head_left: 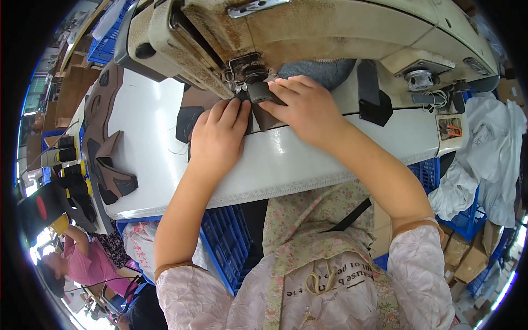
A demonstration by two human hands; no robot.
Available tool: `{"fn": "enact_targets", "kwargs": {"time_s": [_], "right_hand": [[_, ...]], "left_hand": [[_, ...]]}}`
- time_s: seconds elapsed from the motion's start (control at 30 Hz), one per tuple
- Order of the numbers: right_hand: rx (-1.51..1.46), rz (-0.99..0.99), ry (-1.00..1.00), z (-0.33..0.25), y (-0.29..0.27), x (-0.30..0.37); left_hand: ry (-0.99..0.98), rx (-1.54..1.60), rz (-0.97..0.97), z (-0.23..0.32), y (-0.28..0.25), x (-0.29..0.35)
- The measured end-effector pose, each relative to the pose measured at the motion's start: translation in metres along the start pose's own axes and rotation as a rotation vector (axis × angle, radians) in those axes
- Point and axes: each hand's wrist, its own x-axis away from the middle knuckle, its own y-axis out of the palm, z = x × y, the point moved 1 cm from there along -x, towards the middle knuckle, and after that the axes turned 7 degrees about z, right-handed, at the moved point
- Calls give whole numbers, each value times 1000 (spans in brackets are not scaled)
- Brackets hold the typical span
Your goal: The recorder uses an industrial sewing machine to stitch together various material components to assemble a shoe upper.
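Both my hands work at the needle area of an old cream-coloured sewing machine point(330, 36). A brown and black leather-like piece point(264, 120) lies under its presser foot, partly hidden by my fingers. My left hand point(219, 135) presses on the piece from the left, its fingers bent and close together. From the right, my right hand point(308, 113) pinches the piece between thumb and fingers, beside a dark round roller point(259, 92) at the needle. Under the machine arm, behind my right hand, sits a grey-blue rounded bundle point(324, 71).
Brown and black cut pieces point(115, 179) lie at the table's left edge. Dark pieces point(375, 99) rest right of the needle. Below the white table point(275, 159) stands a blue crate point(223, 236). White cloth point(478, 148) hangs at right. Another person point(88, 261) sits at lower left.
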Motion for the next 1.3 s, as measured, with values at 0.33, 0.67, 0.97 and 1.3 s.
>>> {"fn": "enact_targets", "kwargs": {"time_s": [0.33, 0.67, 0.97, 1.3], "right_hand": [[-13, 13, 29, 1, 2, -1], [-7, -10, 32, 1, 4, -2], [0, -47, 32, 3, 2, 1], [-35, -50, 43, 1, 0, -1]], "left_hand": [[-45, -29, 24, 3, 1, -2], [-70, -35, 29, 2, 2, -1], [-67, 11, 9, 4, 3, -2], [-77, 37, 3, 4, 0, -5]]}}
